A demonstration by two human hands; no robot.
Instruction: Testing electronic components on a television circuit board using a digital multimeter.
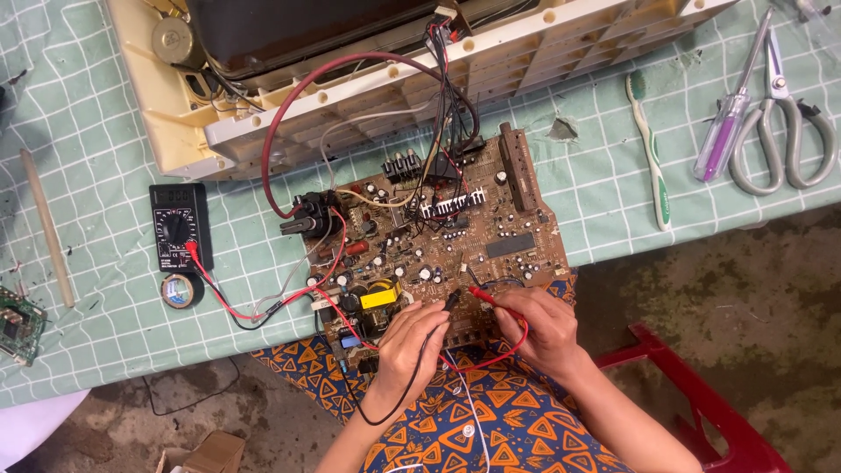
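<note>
A brown circuit board (491, 236) crowded with components lies at the table's front edge, wired to an opened cream television casing (350, 105) behind it. My left hand (410, 337) grips a black meter probe (449, 302) with its tip on the board's near edge. My right hand (536, 326) holds a red meter probe (484, 294), tip touching the board just right of the black one. Red and black leads run left to a black multimeter (179, 226) on the cloth.
A roll of tape (180, 290) lies below the meter. A toothbrush (650, 149), a purple-handled screwdriver (729, 123) and grey scissors (784, 131) rest at the right. A wooden stick (48, 229) and a small green board (19, 324) are at the left. A red stool (701, 394) stands below.
</note>
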